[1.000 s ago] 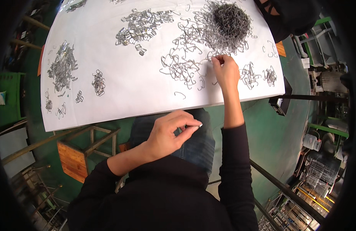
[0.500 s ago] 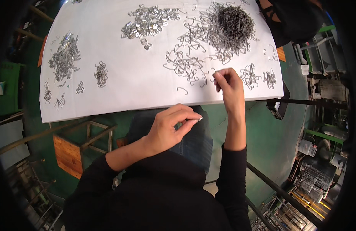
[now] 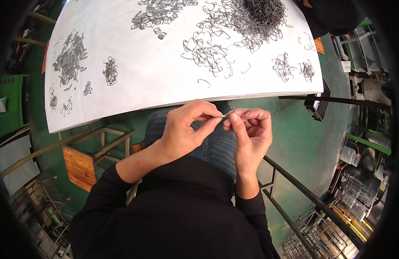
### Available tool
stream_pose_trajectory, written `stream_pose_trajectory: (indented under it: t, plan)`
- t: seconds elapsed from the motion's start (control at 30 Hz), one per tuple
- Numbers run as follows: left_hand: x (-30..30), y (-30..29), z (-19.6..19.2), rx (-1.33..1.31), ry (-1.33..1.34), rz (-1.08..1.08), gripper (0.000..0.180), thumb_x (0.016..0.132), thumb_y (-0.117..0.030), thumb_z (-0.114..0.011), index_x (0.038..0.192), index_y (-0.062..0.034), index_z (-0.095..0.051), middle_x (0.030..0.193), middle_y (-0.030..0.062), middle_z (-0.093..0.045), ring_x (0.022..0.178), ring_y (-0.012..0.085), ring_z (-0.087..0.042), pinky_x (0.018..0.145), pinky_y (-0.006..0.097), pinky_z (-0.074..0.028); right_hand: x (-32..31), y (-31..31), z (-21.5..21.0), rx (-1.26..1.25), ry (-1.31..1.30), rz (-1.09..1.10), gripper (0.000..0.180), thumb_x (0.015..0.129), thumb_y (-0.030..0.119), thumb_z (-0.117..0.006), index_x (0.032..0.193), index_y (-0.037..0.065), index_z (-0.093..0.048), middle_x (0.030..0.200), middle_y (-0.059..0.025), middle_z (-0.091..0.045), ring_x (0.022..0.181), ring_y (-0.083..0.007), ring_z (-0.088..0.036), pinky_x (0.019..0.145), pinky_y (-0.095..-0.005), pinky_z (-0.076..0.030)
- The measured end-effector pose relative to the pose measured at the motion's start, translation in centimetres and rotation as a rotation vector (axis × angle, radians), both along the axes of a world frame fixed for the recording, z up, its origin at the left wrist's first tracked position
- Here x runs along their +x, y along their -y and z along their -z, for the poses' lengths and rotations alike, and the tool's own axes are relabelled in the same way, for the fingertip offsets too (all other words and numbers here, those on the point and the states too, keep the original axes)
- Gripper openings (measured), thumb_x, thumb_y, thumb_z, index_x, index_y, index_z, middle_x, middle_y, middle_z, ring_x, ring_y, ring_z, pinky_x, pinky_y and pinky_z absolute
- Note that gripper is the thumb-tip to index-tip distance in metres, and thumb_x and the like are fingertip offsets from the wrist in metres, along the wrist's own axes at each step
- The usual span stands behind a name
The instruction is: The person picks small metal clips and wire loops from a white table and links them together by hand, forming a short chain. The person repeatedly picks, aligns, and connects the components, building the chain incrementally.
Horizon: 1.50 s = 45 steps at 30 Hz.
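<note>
Wire clip [image 3: 228, 114] pinched in both hands' grip below the white table [image 3: 165, 82], green floor [image 3: 294, 134].

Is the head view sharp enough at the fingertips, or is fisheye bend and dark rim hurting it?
Head view: left hand and right hand sharp, lit evenly; tiny wire piece barely resolved; white table edge bows; corners black.

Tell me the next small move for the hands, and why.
Probably press the two small metal pieces together: the left hand and right hand meet fingertip to fingertip over the lap, pinching a small wire part between them, below the white table.
</note>
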<state>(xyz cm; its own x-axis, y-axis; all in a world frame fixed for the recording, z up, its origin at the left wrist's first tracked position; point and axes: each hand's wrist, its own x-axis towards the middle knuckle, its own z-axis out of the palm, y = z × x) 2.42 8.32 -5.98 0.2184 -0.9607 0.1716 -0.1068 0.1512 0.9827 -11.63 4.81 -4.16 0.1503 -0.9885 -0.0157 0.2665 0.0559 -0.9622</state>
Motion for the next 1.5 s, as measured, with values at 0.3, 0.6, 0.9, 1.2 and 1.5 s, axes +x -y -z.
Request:
stream_pose_trajectory:
  t: [0.3, 0.6, 0.9, 1.2, 1.5]
  plan:
    - [9.0, 6.7, 3.8, -0.005, 0.407, -0.336, 0.013, 0.083, -0.006, -0.068, 0.094, 0.0005, -0.069, 0.089, 0.0109, -0.069, 0.078, 0.0172, -0.066, 0.068, 0.030, -0.052, 0.7, -0.8, 0.9, -0.280, -0.088, 0.142, 0.025, 0.087, -0.010, -0.060, 0.090, 0.005, -0.039, 0.089, -0.0153, -0.059, 0.069, -0.0180, -0.060, 0.063, -0.0307, -0.054]
    - [16.0, 13.3, 7.4, 0.251, 0.671, -0.368, 0.027, 0.076, -0.010, -0.074, 0.101, -0.0031, -0.067, 0.083, 0.0103, -0.066, 0.073, 0.0178, -0.063, 0.070, 0.031, -0.052, 0.6, -1.0, 1.8, -0.258, -0.085, 0.109, 0.025, 0.086, -0.012, -0.060, 0.089, 0.003, -0.041, 0.091, -0.0171, -0.061, 0.072, -0.0162, -0.061, 0.066, -0.0273, -0.055]
    - [7.2, 6.2, 3.3, 0.330, -0.330, 0.046, 0.014, 0.090, -0.007, -0.063, 0.100, 0.0026, -0.064, 0.091, 0.0072, -0.066, 0.080, 0.0148, -0.065, 0.072, 0.025, -0.053, 0.8, -0.9, 2.7, -0.234, -0.098, 0.055, 0.024, 0.086, -0.011, -0.061, 0.089, 0.003, -0.041, 0.090, -0.0167, -0.061, 0.072, -0.0166, -0.060, 0.067, -0.0277, -0.053]
    - [2.3, 2.8, -0.9, 0.305, -0.387, 0.073, 0.013, 0.088, -0.004, -0.066, 0.097, 0.0048, -0.064, 0.090, 0.0078, -0.067, 0.082, 0.0083, -0.062, 0.071, 0.021, -0.052, 1.2, -0.7, 3.2, -0.322, -0.182, 0.051, 0.024, 0.087, -0.010, -0.061, 0.089, 0.004, -0.042, 0.092, -0.0151, -0.062, 0.073, -0.0141, -0.060, 0.066, -0.0264, -0.054]
    - [1.4, 2.2, -0.7, 0.244, -0.342, 0.098, 0.010, 0.087, 0.004, -0.063, 0.096, 0.0035, -0.064, 0.093, 0.0070, -0.065, 0.086, 0.0092, -0.061, 0.074, 0.022, -0.050, 1.4, -0.6, 4.7, -0.349, -0.302, 0.108, 0.022, 0.083, -0.010, -0.065, 0.089, 0.002, -0.047, 0.091, -0.0141, -0.065, 0.074, -0.0130, -0.063, 0.065, -0.0247, -0.055]
